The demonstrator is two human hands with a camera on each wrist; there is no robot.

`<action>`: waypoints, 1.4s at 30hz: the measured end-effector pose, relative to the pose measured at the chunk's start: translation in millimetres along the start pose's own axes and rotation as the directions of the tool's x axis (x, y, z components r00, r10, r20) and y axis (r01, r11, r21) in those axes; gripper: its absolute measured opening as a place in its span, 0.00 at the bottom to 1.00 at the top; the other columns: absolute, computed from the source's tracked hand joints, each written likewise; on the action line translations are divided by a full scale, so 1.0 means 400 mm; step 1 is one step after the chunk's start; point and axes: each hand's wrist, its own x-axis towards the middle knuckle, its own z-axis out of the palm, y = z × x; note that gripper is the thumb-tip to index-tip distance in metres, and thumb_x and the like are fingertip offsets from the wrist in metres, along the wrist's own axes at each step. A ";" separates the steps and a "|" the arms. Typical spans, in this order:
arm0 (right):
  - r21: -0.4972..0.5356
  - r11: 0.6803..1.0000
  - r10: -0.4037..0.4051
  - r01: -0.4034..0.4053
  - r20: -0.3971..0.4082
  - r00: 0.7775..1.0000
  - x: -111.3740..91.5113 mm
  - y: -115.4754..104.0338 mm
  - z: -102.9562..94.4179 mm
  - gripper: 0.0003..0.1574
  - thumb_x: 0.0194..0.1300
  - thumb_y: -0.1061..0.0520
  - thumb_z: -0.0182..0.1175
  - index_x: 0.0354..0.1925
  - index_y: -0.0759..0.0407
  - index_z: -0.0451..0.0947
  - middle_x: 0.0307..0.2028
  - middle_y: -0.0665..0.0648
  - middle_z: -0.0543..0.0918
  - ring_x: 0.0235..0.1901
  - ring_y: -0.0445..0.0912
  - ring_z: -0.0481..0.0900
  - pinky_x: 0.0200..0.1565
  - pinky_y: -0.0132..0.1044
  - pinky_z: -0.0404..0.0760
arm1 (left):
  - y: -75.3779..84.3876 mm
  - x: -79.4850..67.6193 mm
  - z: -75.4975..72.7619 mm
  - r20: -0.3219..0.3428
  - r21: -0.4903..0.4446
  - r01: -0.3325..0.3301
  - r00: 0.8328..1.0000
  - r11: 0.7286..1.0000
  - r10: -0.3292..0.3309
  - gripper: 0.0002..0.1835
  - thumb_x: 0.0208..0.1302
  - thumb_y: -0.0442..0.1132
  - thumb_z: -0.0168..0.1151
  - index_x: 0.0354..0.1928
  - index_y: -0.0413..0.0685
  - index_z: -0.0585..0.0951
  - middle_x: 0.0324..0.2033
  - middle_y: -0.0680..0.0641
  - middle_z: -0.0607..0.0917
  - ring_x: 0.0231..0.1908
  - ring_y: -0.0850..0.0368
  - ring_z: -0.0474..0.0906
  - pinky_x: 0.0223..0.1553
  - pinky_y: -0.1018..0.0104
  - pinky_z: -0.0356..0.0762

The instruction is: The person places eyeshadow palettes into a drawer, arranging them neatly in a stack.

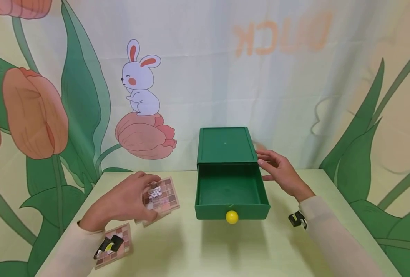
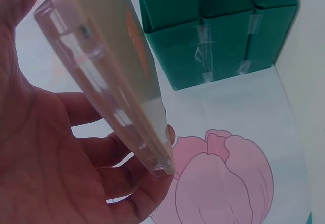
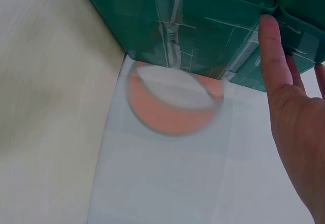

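Note:
My left hand (image 1: 130, 198) grips an eyeshadow palette (image 1: 163, 196) by its edges, left of the green drawer unit. Seen from its side in the left wrist view, the palette (image 2: 109, 76) has a clear lid and a pale back with orange lettering. The drawer unit (image 1: 227, 144) has its top drawer (image 1: 231, 212) pulled out, a yellow knob (image 1: 231, 217) on its front; the drawer's visible floor is bare. My right hand (image 1: 282, 171) rests its fairly straight fingers against the unit's right side. In the right wrist view, a fingertip (image 3: 269, 28) touches the green wall.
A second eyeshadow palette (image 1: 126, 240) lies on the table (image 1: 177, 254), partly behind my left sleeve. Strips of clear tape (image 2: 203, 51) join the unit's stacked sections. A printed curtain (image 1: 205, 77) with tulips and a rabbit hangs right behind the table.

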 end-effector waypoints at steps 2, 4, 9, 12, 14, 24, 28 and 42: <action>0.001 1.000 0.003 -0.003 0.000 1.000 0.001 0.001 -0.001 0.36 0.80 0.41 0.57 0.78 0.50 0.66 0.73 0.64 0.73 0.69 0.67 0.75 0.52 0.55 0.89 | 0.005 0.005 -0.002 0.002 -0.004 -0.005 1.000 1.000 0.005 0.47 0.43 0.53 0.79 0.69 0.47 0.76 0.58 0.43 0.80 0.49 0.52 0.75 0.49 0.55 0.80; 0.003 1.000 0.004 -0.004 0.001 1.000 0.002 0.002 -0.002 0.36 0.80 0.41 0.57 0.78 0.50 0.66 0.73 0.64 0.73 0.70 0.68 0.75 0.52 0.55 0.89 | 0.012 0.011 -0.005 0.003 -0.005 -0.009 1.000 1.000 0.009 0.47 0.43 0.53 0.79 0.70 0.47 0.76 0.59 0.43 0.79 0.50 0.52 0.75 0.50 0.54 0.81; 0.012 1.000 0.005 -0.005 0.007 1.000 -0.001 0.006 -0.004 0.37 0.80 0.42 0.58 0.78 0.52 0.65 0.74 0.65 0.72 0.70 0.69 0.74 0.51 0.56 0.89 | 0.043 0.036 -0.012 0.012 -0.004 -0.010 1.000 1.000 0.010 0.47 0.44 0.54 0.78 0.70 0.48 0.76 0.62 0.43 0.78 0.54 0.50 0.74 0.54 0.51 0.82; 0.013 1.000 0.006 -0.006 0.009 1.000 0.000 0.007 -0.004 0.37 0.80 0.42 0.58 0.79 0.51 0.65 0.74 0.65 0.72 0.71 0.69 0.73 0.51 0.57 0.89 | 0.066 0.056 -0.016 0.020 0.003 -0.022 1.000 1.000 0.022 0.48 0.44 0.55 0.78 0.70 0.48 0.76 0.61 0.44 0.79 0.53 0.51 0.74 0.52 0.53 0.83; 0.011 1.000 0.004 -0.004 0.009 1.000 0.000 0.007 -0.003 0.37 0.80 0.42 0.58 0.79 0.51 0.65 0.74 0.65 0.72 0.71 0.69 0.73 0.51 0.57 0.89 | 0.080 0.067 -0.020 0.021 0.008 -0.030 0.999 1.000 0.030 0.48 0.44 0.56 0.78 0.70 0.49 0.76 0.59 0.46 0.79 0.52 0.52 0.73 0.50 0.56 0.83; 0.003 1.000 0.000 0.000 0.014 1.000 0.003 0.003 -0.006 0.36 0.80 0.42 0.58 0.78 0.50 0.66 0.74 0.64 0.72 0.70 0.68 0.74 0.51 0.56 0.89 | 0.120 0.097 -0.037 0.032 -0.007 -0.033 0.999 0.999 0.033 0.50 0.43 0.56 0.81 0.71 0.50 0.75 0.59 0.46 0.77 0.52 0.52 0.73 0.49 0.57 0.85; 0.002 1.000 0.002 -0.002 0.015 1.000 0.002 0.002 -0.008 0.36 0.80 0.42 0.58 0.79 0.50 0.65 0.75 0.64 0.72 0.71 0.69 0.73 0.51 0.56 0.89 | 0.127 0.107 -0.039 0.050 -0.012 -0.024 0.998 1.000 0.025 0.50 0.42 0.57 0.82 0.71 0.51 0.74 0.57 0.47 0.78 0.51 0.52 0.74 0.46 0.59 0.85; 0.041 0.999 0.010 -0.011 0.013 1.000 0.002 0.004 -0.004 0.36 0.80 0.42 0.58 0.79 0.50 0.65 0.74 0.64 0.72 0.71 0.68 0.73 0.50 0.58 0.89 | 0.193 0.164 -0.026 0.128 -0.020 -0.056 0.990 0.998 0.058 0.51 0.43 0.57 0.82 0.72 0.57 0.74 0.60 0.50 0.77 0.53 0.54 0.74 0.47 0.62 0.86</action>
